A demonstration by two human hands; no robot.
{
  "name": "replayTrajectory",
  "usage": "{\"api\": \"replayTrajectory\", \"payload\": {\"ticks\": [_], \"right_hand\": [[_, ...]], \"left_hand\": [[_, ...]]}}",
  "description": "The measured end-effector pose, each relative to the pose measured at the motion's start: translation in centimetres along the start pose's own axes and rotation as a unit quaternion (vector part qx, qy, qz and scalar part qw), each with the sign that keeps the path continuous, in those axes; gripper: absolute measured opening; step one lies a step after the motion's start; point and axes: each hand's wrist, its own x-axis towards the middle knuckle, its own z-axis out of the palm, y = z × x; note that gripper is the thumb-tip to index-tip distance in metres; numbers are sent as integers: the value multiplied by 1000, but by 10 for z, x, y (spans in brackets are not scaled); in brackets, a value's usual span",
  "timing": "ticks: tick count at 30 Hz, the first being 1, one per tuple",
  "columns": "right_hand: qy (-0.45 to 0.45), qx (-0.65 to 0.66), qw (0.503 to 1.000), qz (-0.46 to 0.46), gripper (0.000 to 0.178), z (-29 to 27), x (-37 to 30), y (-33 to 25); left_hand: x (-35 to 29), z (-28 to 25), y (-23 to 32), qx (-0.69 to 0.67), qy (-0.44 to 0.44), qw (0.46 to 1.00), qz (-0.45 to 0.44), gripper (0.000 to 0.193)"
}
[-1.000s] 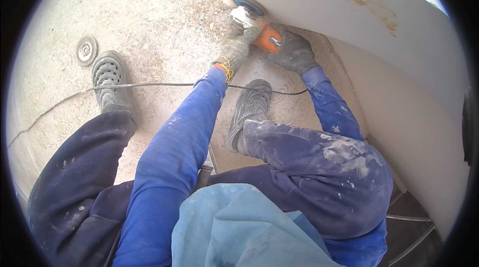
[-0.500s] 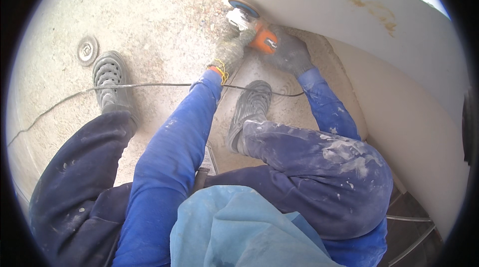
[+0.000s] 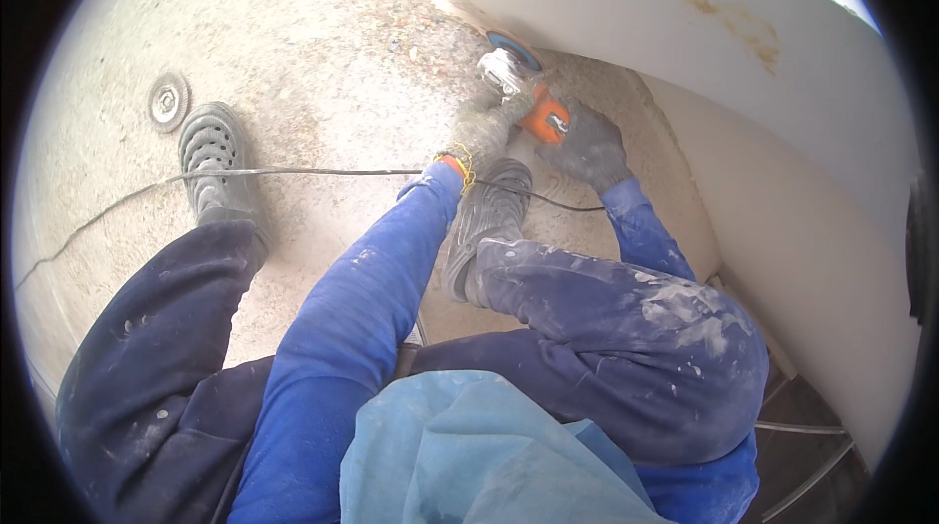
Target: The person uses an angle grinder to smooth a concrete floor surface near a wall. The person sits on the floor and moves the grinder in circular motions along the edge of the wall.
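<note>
One grinder [image 3: 549, 119] is at the upper centre of the frame. The left hand [image 3: 482, 129] is wrapped around its front; the right hand [image 3: 592, 147] clasps its orange rear. Its blue disc [image 3: 515, 48] is at the curved panel [image 3: 646, 25]; contact cannot be confirmed. A loose wheel [image 3: 168, 102] lies upper left.

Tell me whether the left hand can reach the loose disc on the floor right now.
Probably not without letting go: the left hand is on the orange grinder, and the loose disc lies off to the left, by the left shoe. Nothing visible covers it.
</note>
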Motion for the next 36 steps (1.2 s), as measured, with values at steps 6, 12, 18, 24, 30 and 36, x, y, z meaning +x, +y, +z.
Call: {"api": "replayTrajectory", "payload": {"ticks": [6,12,18,24,30,36], "right_hand": [[15,8,1000,-14,67,-4,19,-9],[44,-32,999,0,70,-6,31,-22],[57,-27,998,-7,76,-10,34,-26],[31,-19,999,-5,75,-16,34,-31],[34,-16,999,-12,74,-21,36,-34],[42,-17,999,-28,74,-15,41,-27]], "left_hand": [[17,-11,7,22,17,999,24,48],[28,-22,12,1,23,999,41,47],[33,-29,20,13,9,999,40,44],[30,-29,25,16,11,999,48,45],[26,-30,33,36,20,998,55,45],[25,-30,33,13,18,998,63,46]]}}
